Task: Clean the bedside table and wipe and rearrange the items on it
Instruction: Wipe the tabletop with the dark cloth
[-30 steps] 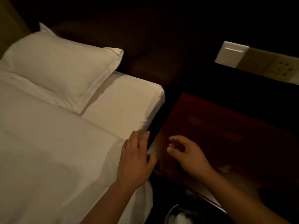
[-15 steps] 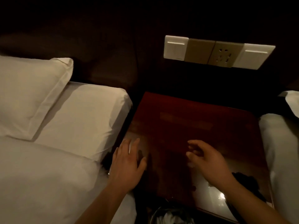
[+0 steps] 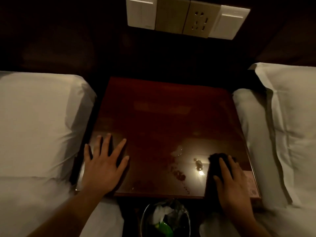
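Note:
The dark red, glossy bedside table (image 3: 164, 117) stands between two beds. My left hand (image 3: 104, 165) lies flat with spread fingers on the table's near left corner. My right hand (image 3: 230, 182) rests with straight fingers on a black cloth (image 3: 216, 161) at the near right corner. Reddish stains (image 3: 177, 173) and a small wet spot (image 3: 177, 152) mark the surface near the front. A small shiny object (image 3: 198, 164) lies just left of the cloth. A pinkish card (image 3: 250, 183) shows under the right hand's edge.
A white bed (image 3: 39, 134) borders the table on the left; another bed with a pillow (image 3: 290, 125) borders it on the right. A switch and socket panel (image 3: 186, 17) sits on the dark wall behind. A bin (image 3: 165, 219) with rubbish stands below the front edge.
The view has swung right and centred on the table. My left hand came off the bed onto the table's left corner. My right hand went down onto the black cloth.

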### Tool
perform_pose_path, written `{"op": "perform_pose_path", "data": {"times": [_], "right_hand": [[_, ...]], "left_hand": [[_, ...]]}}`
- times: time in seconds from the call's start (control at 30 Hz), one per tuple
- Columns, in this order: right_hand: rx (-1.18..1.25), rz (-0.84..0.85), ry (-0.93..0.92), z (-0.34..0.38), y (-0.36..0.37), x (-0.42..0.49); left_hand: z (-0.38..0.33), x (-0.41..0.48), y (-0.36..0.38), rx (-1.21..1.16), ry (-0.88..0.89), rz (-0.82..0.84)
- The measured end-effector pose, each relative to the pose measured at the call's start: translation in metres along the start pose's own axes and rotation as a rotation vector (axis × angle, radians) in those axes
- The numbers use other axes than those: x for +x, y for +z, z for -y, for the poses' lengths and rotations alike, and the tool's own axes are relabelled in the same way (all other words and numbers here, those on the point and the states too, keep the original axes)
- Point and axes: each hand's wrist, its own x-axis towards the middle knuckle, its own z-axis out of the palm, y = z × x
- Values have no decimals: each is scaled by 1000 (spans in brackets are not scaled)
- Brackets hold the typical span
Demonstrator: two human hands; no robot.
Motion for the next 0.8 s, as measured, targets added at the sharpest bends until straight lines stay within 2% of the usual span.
{"op": "perform_pose_path", "data": {"times": [0.17,0.23,0.3,0.33,0.43,0.5,0.57,0.67,0.8], "right_hand": [[138,-191,-1,1,14,-25],[135,-239,-141,15,20,-35],[88,-187,-320,28,25,-37],[82,-140,-339,32,23,-30],[97,-67,-87,31,9,20],[22,-122,84,21,0,58],[-29,-197,160,18,-7,81],[-82,-230,41,20,9,70],[-36,-67,-281,25,40,-4]], "left_hand": [[3,1,0,-8,12,-13],[3,1,1,-8,17,-22],[4,1,3,-6,13,-36],[4,1,4,-6,12,-47],[4,2,6,-7,7,-70],[4,2,8,-3,4,-84],[4,2,10,6,0,-97],[5,3,12,9,-6,-107],[7,2,16,35,-6,-111]]}}
